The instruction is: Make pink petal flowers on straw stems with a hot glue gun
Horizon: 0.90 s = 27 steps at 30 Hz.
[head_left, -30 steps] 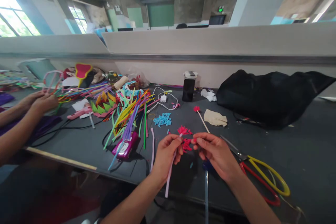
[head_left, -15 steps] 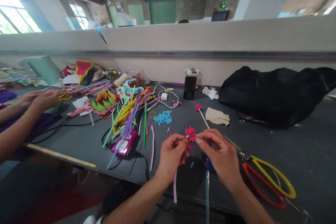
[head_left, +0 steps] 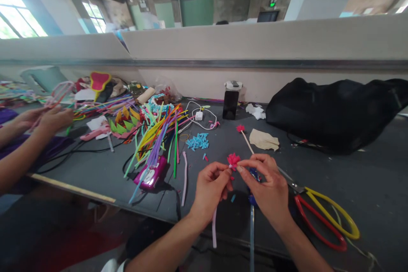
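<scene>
1. Pinching at its neck, the left hand (head_left: 212,187) holds a red flower (head_left: 233,160) on a lilac stem (head_left: 214,229) in this head view, the only one. The flower stands in front of the person, between both hands, toward the near edge of the table (head_left: 379,178). Squeezing too hard could crush the neck; too loose a grip could let the flower twist.

2. The right hand (head_left: 267,187) has thumb and forefinger pressed together at the flower's right side. Whether they pinch a separate petal or one already fixed, I cannot tell. A sideways pull there could tear a petal off or set it crooked.

3. The stem's lower end reaches past the table's near edge in view. A sleeve or knee catching it could jerk the flower from the fingers.

4. Partly hidden by the right hand lies a blue tool (head_left: 253,199), perhaps a glue gun, with a clear rod (head_left: 252,225) sticking out beyond the near edge. Lowering that hand could knock it, or burn the skin if it is hot.

5. The scissors (head_left: 298,188) lie just right of the right hand, blades partly behind it, handles toward the near edge. A careless outward sweep could meet the blades.

6. Farther back, toward the table's far edge, a second red flower (head_left: 240,128) lies on its pale stem (head_left: 247,142) behind the right hand; a forward reach could flatten it.
</scene>
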Motion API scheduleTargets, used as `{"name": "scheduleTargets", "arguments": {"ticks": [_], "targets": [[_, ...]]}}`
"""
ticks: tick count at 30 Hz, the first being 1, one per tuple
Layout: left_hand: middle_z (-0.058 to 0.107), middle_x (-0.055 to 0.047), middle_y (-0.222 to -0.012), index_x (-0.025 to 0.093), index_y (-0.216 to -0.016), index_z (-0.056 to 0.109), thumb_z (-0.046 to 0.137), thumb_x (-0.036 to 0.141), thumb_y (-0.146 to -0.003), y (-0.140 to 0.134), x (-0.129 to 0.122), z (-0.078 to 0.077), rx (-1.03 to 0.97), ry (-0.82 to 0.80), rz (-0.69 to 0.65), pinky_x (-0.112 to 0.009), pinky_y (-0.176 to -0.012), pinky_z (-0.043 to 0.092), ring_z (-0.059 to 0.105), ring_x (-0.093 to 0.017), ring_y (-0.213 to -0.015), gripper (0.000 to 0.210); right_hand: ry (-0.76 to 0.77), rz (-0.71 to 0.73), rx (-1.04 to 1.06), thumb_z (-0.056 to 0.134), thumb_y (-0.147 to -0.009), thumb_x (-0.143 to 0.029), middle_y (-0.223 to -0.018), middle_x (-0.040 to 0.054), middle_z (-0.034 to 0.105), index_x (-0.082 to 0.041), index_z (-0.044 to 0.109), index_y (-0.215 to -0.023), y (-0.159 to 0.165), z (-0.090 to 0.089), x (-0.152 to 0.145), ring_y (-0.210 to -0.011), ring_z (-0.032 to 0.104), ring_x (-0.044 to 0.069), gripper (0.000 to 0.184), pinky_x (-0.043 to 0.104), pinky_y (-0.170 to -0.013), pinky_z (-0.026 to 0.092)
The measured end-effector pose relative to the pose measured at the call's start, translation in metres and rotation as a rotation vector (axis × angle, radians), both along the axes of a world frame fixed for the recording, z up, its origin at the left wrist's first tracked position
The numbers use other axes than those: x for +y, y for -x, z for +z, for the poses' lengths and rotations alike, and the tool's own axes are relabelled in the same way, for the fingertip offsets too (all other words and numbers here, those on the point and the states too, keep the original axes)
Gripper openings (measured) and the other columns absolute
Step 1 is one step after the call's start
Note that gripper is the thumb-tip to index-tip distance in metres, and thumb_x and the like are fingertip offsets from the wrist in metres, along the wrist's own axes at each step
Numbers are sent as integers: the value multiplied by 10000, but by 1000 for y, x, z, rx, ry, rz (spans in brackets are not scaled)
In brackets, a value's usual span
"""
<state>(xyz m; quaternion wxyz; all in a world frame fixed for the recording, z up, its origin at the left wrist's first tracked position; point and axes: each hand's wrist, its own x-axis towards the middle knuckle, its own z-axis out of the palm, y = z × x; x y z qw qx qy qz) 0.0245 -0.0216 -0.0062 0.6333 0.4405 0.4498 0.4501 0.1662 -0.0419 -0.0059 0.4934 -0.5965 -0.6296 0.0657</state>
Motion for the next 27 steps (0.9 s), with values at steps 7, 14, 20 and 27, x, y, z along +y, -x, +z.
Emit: {"name": "scheduleTargets", "arguments": {"ticks": [7, 14, 20, 27], "targets": [[566, 37, -487, 159, -771, 619, 668, 405, -764, -1, -1, 0, -4, 1, -18, -165, -335, 240, 399, -50, -326, 252, -7, -17, -3, 625, -867, -360, -907, 22, 595, -280, 718, -857, -1, -3, 1, -913, 560, 192, 123, 318, -805, 429], [567, 31, -484, 145, -769, 625, 662, 383, -766, -2, -1, 0, -22, 11, -30, -163, -336, 249, 399, -52, -332, 240, -37, -25, 27, 640, -860, -348, -901, 8, 595, -267, 715, -852, 1, -7, 2, -903, 560, 178, 111, 304, -798, 426], [571, 26, -473, 140, -788, 642, 667, 381, -756, -4, -2, 0, -57, 26, -39, -164, -330, 264, 389, -54, -321, 244, -74, -47, 34, 648, -859, -350, -902, 10, 591, -259, 711, -850, 2, -9, 3, -902, 564, 174, 111, 306, -809, 419], [577, 26, -476, 133, -804, 648, 676, 373, -748, -4, -2, -1, -97, 27, -50, -166, -328, 272, 391, -55, -317, 248, -84, -73, 53, 641, -862, -358, -909, 16, 585, -243, 706, -849, 5, -13, 1, -898, 566, 172, 132, 302, -801, 425]]}}
